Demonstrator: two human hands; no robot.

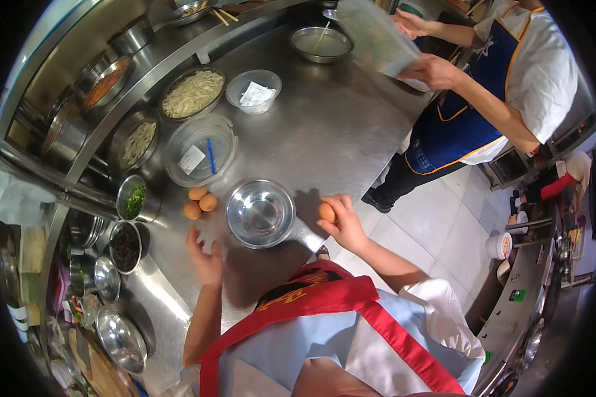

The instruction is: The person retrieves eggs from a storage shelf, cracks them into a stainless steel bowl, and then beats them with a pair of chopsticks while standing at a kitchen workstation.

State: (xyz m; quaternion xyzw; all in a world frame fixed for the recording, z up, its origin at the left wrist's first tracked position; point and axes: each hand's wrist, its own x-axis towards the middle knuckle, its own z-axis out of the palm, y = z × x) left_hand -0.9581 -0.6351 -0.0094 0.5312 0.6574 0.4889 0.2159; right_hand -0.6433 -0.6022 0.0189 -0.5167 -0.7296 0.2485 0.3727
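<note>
My right hand [345, 223] grips a brown egg [327, 212] just right of a shiny metal bowl [260, 213]. Nothing shows inside that bowl but reflections. Several more brown eggs [199, 202] sit in a cluster on the stainless steel worktop [298, 144], left of the bowl. Below the cluster, my left hand [206, 258] hovers with its fingers apart and holds nothing. A round plastic container [223, 164] behind the eggs holds a blue pen [211, 156] and a slip of paper [191, 159].
Bowls of noodles [193, 94], chopped green onion [136, 198] and dark food [125, 248] line the left side. A plastic tub [254, 92] stands farther back. At the right, a co-worker in a blue apron [457, 114] holds a plastic bag [377, 39] over the worktop.
</note>
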